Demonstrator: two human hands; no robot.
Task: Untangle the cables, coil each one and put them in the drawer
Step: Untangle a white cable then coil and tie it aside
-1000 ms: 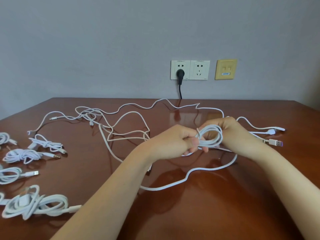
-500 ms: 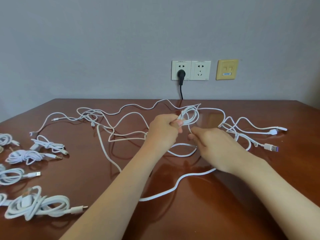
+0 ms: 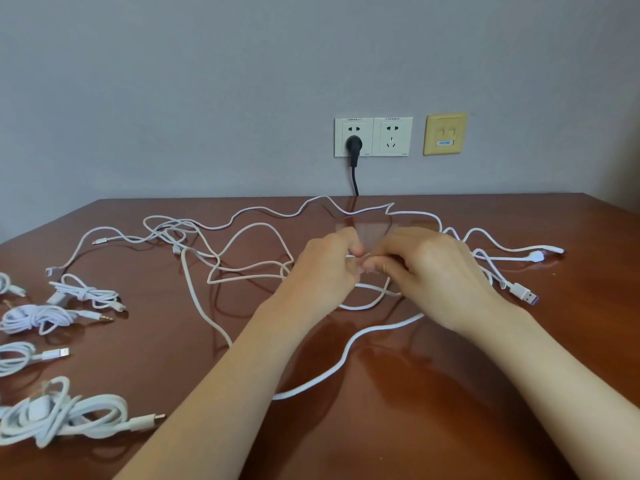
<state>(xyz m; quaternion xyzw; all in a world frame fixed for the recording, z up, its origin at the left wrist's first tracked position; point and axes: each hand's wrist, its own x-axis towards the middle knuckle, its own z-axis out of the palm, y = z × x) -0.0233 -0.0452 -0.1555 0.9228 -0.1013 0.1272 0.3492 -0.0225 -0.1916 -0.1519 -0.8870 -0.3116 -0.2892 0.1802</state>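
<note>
two hands meet over the tabletop (image 3: 450,410) | left hand (image 3: 323,271), right hand (image 3: 431,271): fingers (image 3: 381,265) pinching one white cable (image 3: 362,307) | risk: tugging could cinch the loose tangle (image 3: 228,258) alongside into a knot

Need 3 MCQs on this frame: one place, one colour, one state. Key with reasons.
1. Where do the coiled cables lie?
A) left side of the table
B) right side
C) against the wall

2. What colour is the plug in the wall socket?
A) white
B) black
C) yellow

3. What are the left hand and right hand doing?
A) resting flat
B) pinching a white cable between them
C) lifting a finished coil

Key:
1 A, the bundles line the left edge.
2 B, the plug is black in a white socket.
3 B, both hands' curled fingers meet on the strand.
</note>
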